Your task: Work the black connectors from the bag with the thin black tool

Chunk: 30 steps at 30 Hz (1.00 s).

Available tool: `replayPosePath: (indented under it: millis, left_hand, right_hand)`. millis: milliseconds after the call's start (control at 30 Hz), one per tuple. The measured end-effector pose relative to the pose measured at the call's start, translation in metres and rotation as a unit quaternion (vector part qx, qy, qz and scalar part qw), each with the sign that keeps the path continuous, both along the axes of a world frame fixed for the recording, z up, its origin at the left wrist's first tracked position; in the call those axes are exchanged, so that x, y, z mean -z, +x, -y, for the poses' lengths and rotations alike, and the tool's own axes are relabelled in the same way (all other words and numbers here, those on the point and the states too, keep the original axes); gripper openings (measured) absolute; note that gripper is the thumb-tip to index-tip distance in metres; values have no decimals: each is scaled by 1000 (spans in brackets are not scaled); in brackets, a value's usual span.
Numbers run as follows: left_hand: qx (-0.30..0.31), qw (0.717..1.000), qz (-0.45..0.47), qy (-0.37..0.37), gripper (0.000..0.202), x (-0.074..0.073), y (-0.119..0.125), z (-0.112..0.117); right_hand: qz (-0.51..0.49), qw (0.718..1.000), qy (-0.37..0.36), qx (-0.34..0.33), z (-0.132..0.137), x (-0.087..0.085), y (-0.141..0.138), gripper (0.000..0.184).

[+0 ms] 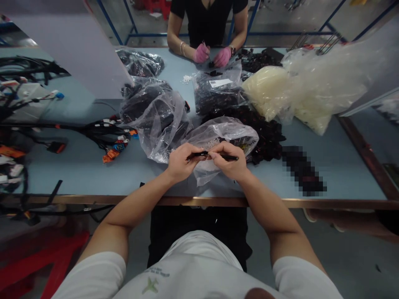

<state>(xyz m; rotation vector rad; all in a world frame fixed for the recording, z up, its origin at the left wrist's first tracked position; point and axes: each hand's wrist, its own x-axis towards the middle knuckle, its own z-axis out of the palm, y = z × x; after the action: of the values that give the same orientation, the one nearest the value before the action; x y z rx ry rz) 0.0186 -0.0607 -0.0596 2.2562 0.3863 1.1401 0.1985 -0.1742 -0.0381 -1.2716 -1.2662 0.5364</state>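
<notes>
My left hand (183, 162) and my right hand (229, 161) meet above the table's front edge. Both pinch a thin black plastic piece (224, 157), perhaps a long connector or strip, and its middle is hidden by my fingers. Just beneath and behind my hands lies a clear plastic bag (218, 133) holding small white and black parts. My wrists are just above the brass-trimmed edge of the pale blue table (93, 178).
Across the table, a co-worker's pink-gloved hands (212, 55) work over bagged black connectors (218, 93). Loose black connectors (268, 133) and cream-coloured bags (268, 91) lie to the right. Wire harnesses (102, 131) with orange and white connectors spread left. A pixelated patch (302, 170) covers part of the table.
</notes>
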Motion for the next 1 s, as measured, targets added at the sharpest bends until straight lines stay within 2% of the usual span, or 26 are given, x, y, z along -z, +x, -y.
replayPosePath:
  millis: [200, 400, 533, 600, 700, 800, 900, 1000]
  left_hand:
    - [-14, 999, -18, 25, 18, -1, 1, 0]
    - [-34, 998, -42, -32, 28, -2, 0, 0]
    - [-9, 990, -30, -138, 32, 6, -1, 0]
    - [4, 985, -17, -169, 37, 10, -1, 0]
    - [-12, 988, -27, -155, 44, 10, -2, 0]
    - [-26, 989, -53, -134, 51, 6, -3, -1]
    - [18, 987, -43, -151, 60, 2, -5, -1]
    - [104, 974, -5, -199, 57, 1, -5, 0]
  right_hand:
    - [19, 1000, 8, 2, -2, 2, 2, 16]
    - [-11, 999, 34, -18, 1, 2, 11, 22]
    - [81, 996, 48, 5, -1, 0, 19, 18]
    - [127, 991, 45, -3, -3, 2, 21, 18]
    - [161, 986, 27, -26, -6, 4, 20, 23]
    - [178, 983, 10, -39, -4, -1, 19, 21]
    - [168, 984, 19, -64, 3, -12, 27, 20]
    - [80, 982, 56, -159, 12, -18, 46, 39]
